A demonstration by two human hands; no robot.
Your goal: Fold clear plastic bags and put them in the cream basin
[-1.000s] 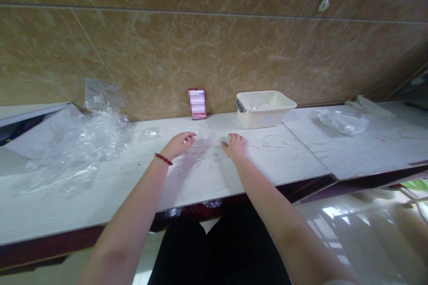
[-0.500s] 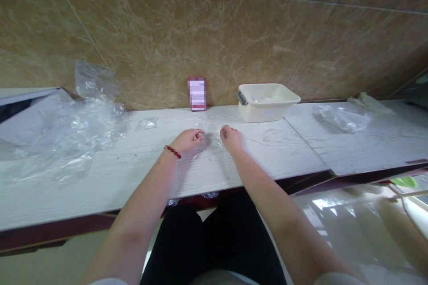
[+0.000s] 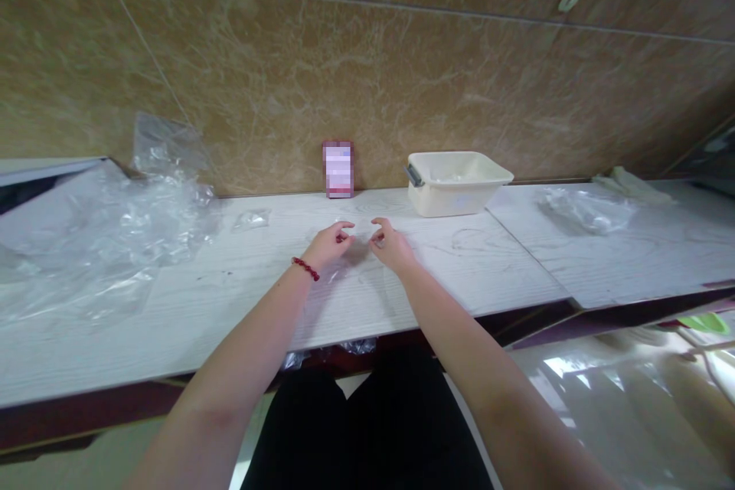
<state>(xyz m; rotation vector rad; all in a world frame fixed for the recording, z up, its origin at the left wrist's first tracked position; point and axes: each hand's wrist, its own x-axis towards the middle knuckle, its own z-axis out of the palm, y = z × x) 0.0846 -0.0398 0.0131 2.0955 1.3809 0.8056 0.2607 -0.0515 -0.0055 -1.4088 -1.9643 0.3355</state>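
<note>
Over the white wood-grain tabletop (image 3: 241, 306), my two hands face each other a short gap apart. My left hand (image 3: 330, 243), below a red bead bracelet (image 3: 305, 269), has its fingers curled at a clear plastic bag (image 3: 338, 272). Part of that bag lies under the hand, and its outline is hard to see. My right hand (image 3: 393, 246) is bent round, thumb and forefinger towards the left hand, with a bit of clear plastic at the fingertips. Anything small inside the plastic is too faint to make out.
A cream plastic bin (image 3: 451, 199) with a grey handle stands by the wall, right of an upright phone (image 3: 338, 170). Clear plastic bags (image 3: 155, 214) pile up at left, near a small clear packet (image 3: 251, 220). More clear plastic (image 3: 591, 208) lies at right.
My hands have come slightly closer together, and the right thumb and forefinger have spread somewhat. The plastic between them has shifted. The whole view has tilted a little.
</note>
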